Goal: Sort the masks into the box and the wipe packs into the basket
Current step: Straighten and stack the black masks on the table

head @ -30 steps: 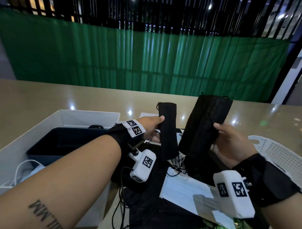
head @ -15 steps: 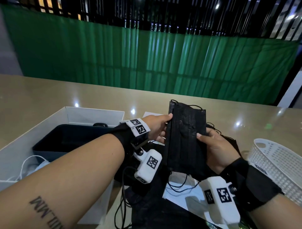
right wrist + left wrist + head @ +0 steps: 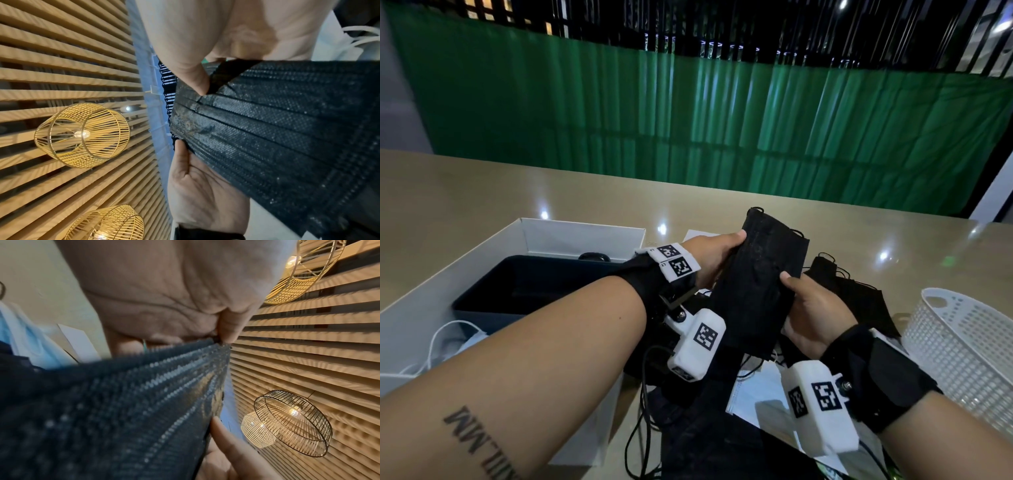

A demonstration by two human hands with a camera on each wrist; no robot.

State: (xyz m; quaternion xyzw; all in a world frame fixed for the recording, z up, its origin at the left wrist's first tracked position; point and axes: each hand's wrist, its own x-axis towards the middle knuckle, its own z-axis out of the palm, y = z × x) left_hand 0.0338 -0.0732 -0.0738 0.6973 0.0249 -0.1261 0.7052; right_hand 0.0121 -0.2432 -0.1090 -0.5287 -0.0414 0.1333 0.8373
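A person's two forearms reach over a glossy beige tabletop (image 3: 482,192). Both hands hold one black pleated mask (image 3: 756,284) up in the air above the clutter, tilted with its long side running away from the viewer. The left hand (image 3: 714,255) has its grip clamped on the mask's far left edge, thumb on top and fingers behind. The right hand (image 3: 810,315) has its grip clamped on the near right edge, thumb pressed on the front of the fabric.

To the left stands an open white box (image 3: 582,233) with a dark blue insert (image 3: 524,284); a pale mask with white ear loops (image 3: 448,339) lies at its near end. More black masks (image 3: 859,301) lie in a loose heap on the tabletop just right of the held one. A white perforated basket (image 3: 969,346) stands at the far right. Flat white packs (image 3: 753,394) lie beneath the hands, partly hidden. A green curtain (image 3: 688,113) hangs behind the tabletop
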